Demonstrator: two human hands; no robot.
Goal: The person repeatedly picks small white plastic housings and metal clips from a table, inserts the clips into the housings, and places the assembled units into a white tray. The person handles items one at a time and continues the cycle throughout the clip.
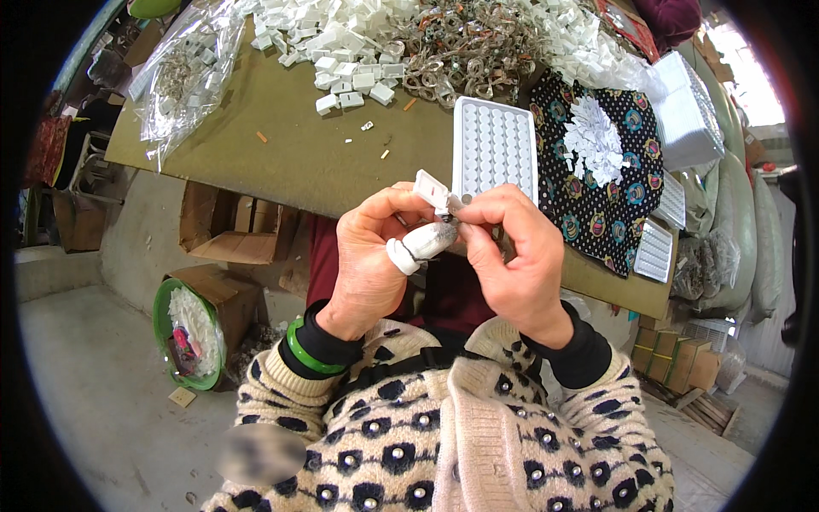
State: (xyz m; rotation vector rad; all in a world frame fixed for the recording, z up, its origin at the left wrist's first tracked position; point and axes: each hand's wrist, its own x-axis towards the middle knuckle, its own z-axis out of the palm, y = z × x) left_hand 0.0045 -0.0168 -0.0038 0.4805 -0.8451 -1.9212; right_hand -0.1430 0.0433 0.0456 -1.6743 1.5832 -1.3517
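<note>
My left hand [363, 264] grips a small white plastic case [432, 189] with a flap or lid standing up, above the table's front edge. The left thumb wears a white wrapping [418, 246], smudged grey at the tip. My right hand [520, 256] has thumb and forefinger pinched against the right side of the case; whatever lies between those fingertips is too small to make out. Just beyond the hands lies a white tray [496, 145] with rows of round hollows.
On the green table [281, 162] are heaps of white cases [358, 60] and brownish clear parts [465, 51]. A clear bag [192, 77] lies left. White pieces [595, 141] sit on patterned cloth [597, 213], beside stacked trays [682, 111]. Below are a carton [230, 246] and green basin [160, 316].
</note>
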